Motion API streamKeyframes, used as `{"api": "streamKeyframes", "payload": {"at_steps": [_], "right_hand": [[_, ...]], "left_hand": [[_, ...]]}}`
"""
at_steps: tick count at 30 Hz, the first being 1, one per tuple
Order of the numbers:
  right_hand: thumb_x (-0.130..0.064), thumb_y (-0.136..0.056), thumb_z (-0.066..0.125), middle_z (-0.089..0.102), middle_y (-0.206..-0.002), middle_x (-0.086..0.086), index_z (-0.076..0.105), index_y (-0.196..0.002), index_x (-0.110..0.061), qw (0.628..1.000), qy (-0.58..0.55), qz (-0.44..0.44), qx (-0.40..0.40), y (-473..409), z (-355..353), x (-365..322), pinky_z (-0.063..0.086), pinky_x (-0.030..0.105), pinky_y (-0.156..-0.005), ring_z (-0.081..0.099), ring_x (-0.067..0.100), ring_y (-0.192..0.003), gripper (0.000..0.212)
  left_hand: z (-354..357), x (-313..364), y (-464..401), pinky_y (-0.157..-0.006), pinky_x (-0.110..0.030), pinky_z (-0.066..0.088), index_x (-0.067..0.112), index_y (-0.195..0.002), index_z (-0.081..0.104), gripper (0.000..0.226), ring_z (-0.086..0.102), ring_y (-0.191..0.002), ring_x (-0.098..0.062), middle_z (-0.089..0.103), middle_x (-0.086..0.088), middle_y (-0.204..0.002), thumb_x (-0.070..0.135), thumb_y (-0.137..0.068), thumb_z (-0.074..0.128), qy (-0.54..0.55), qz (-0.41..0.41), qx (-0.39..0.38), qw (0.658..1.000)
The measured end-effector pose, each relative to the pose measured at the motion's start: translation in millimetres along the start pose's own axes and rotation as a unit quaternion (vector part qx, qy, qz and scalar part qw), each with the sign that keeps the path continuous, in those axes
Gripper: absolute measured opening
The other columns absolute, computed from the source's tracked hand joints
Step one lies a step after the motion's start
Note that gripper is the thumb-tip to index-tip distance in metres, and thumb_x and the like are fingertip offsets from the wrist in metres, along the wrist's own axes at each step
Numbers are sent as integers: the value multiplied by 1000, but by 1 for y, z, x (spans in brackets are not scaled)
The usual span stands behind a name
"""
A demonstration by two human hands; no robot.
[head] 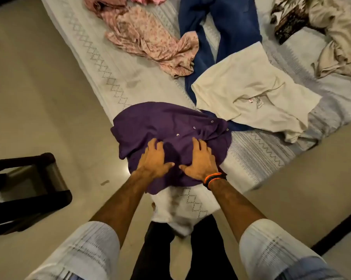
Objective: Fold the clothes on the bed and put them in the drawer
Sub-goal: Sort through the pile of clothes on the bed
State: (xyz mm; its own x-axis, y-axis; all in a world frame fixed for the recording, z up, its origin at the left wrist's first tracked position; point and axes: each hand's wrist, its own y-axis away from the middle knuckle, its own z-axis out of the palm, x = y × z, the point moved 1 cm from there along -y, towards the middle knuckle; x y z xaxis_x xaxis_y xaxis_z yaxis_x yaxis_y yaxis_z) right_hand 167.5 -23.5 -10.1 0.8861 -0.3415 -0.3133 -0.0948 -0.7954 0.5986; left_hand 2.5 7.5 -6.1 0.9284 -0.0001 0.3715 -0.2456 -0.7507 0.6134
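A purple button-up shirt (150, 122) lies bunched at the near corner of the bed (102, 63). My left hand (155, 158) and my right hand (201, 160) both press flat on it, fingers spread, thumbs pointing toward each other. A cream T-shirt (247, 91) lies spread beyond it to the right, partly over blue jeans (221, 21). A pink floral garment (148, 35) lies crumpled farther back. A beige garment (336, 37) and a brown patterned cloth (289, 19) sit at the far right. No drawer is in view.
A dark wooden piece of furniture (25, 188) stands on the beige floor (39, 98) to the left. The bed's white sheet with a zigzag pattern hangs over the near corner by my legs.
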Motion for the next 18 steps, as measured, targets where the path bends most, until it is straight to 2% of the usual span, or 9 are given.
{"api": "streamKeyframes", "payload": {"at_steps": [2, 4, 7, 8, 10, 11, 13, 15, 18], "right_hand": [[-52, -70, 81, -2, -163, 14, -3, -157, -19, 999, -27, 14, -10, -26, 12, 1, 33, 59, -109, 22, 43, -142, 125], [-50, -66, 85, -7, -162, 19, -11, -156, -22, 998, -54, 15, -17, -48, 27, 3, 35, 58, -108, 27, 46, -139, 134], [-37, -64, 89, 12, -156, 22, -9, -156, -18, 996, -84, 19, 1, -67, 43, 1, 43, 48, -102, 45, 44, -126, 137], [-30, -66, 88, 22, -151, 20, -1, -157, -14, 996, -90, 28, 6, -73, 45, -2, 44, 45, -99, 48, 42, -122, 128], [-17, -73, 79, 46, -138, 20, 33, -148, -7, 993, -112, 27, 10, -82, 45, -7, 44, 39, -96, 53, 39, -119, 89], [-14, -75, 74, 59, -126, 20, 51, -133, -5, 990, -137, 21, 7, -84, 43, -11, 44, 34, -91, 56, 39, -114, 63], [-9, -76, 68, 71, -104, 13, 68, -106, -8, 975, -222, 20, -19, -80, 37, -17, 43, 22, -77, 63, 33, -99, 30], [-8, -75, 71, 74, -96, 3, 73, -101, -15, 945, -321, 20, -63, -70, 26, -24, 46, 22, -79, 66, 22, -94, 27], [4, -78, 70, 74, -106, 3, 73, -110, -14, 893, -436, -12, -112, -48, 2, -35, 52, 35, -97, 67, 18, -105, 37]], "left_hand": [[8, -4, -24, -115, -50, 30, 10, -153, 13, 106, 23, -144, -39, -3, -16, -161, 44, -77, 79, 8, -18, 1, 1000], [17, -10, -42, -116, -49, 29, 10, -155, 5, 118, 19, -145, -40, -8, -16, -161, 43, -72, 83, 6, -36, -15, 999], [28, -14, -54, -118, -46, 27, 12, -155, 1, 126, 16, -145, -40, -9, -14, -161, 40, -67, 87, 13, -38, -22, 999], [30, -15, -57, -118, -45, 26, 12, -155, 0, 128, 16, -145, -40, -8, -14, -161, 37, -66, 89, 18, -37, -20, 999], [32, -16, -57, -118, -43, 24, 11, -155, -2, 133, 16, -145, -41, -7, -14, -161, 33, -62, 91, 30, -36, -20, 999], [32, -16, -56, -118, -43, 25, 10, -154, -4, 137, 17, -145, -41, -6, -15, -160, 32, -59, 93, 38, -38, -23, 998], [27, -14, -52, -118, -44, 26, 8, -154, -8, 147, 20, -145, -41, -4, -17, -160, 30, -53, 96, 66, -47, -28, 996], [14, -12, -44, -117, -44, 28, 9, -153, -14, 155, 23, -144, -41, -2, -20, -159, 26, -48, 98, 116, -58, -16, 991], [-16, -8, -23, -106, -45, 39, 22, -154, -15, 155, 36, -137, -40, 9, -20, -156, 26, -47, 98, 167, -37, 51, 984]]}}
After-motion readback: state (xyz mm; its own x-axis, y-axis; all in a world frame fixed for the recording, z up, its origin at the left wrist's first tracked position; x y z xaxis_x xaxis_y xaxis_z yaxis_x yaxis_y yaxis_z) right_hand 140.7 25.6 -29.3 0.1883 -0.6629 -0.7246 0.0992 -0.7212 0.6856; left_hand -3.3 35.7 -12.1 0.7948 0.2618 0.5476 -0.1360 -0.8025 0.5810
